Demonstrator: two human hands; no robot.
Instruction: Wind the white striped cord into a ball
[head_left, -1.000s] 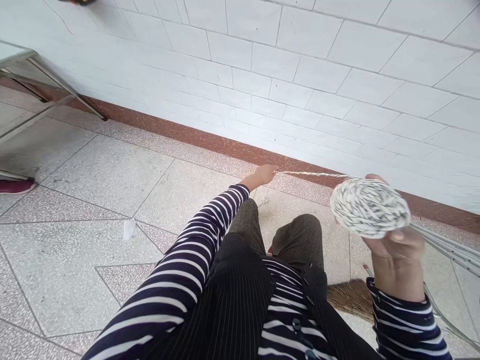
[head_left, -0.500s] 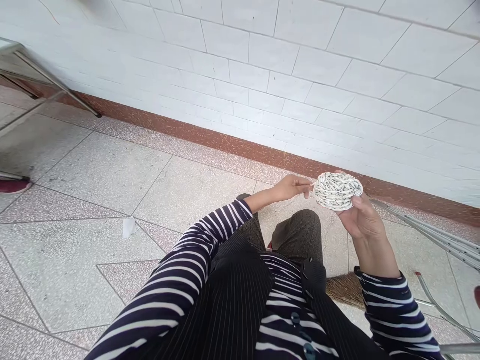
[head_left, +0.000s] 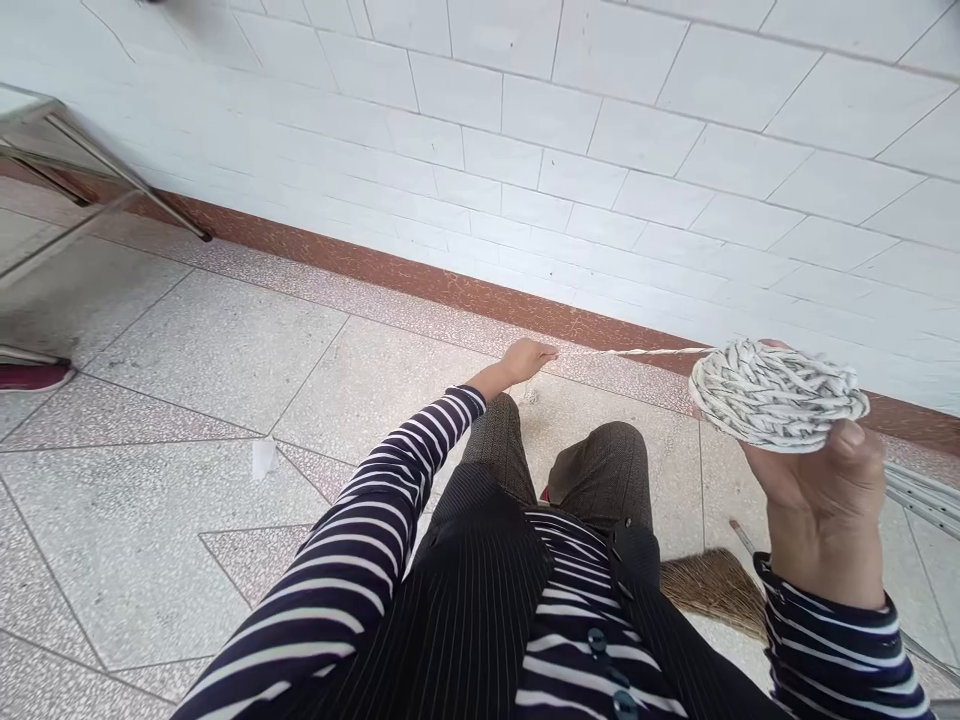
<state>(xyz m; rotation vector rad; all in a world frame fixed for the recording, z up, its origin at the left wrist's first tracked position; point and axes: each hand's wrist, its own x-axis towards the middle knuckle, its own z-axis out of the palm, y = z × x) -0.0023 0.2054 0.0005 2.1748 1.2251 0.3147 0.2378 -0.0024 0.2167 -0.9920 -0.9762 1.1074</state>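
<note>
On the right, my right hand (head_left: 829, 500) is closed around a thick oval piece woven from white cord with dark flecks (head_left: 780, 395). The thumb presses on its lower right edge, and most of the fingers are hidden behind it. A strand of white cord (head_left: 652, 351) runs nearly level and taut from the piece's left side to my left hand (head_left: 525, 362), whose fingers pinch it in front of my knees. Below the left hand, a small pale bit of loose cord (head_left: 531, 394) shows faintly against the floor.
A white tiled wall (head_left: 495, 180) with a red-brown skirting (head_left: 360, 255) stands in front. A straw broom head (head_left: 712, 590) lies low right beside metal legs (head_left: 926, 497). A metal-framed stand (head_left: 112, 165) is at left, near a red shoe (head_left: 34, 376). White paper (head_left: 263, 457) lies on the floor.
My hands have moved apart. The right hand carried the woven piece right and nearer the camera; the left hand moved left, so a long strand of cord now shows between them.
</note>
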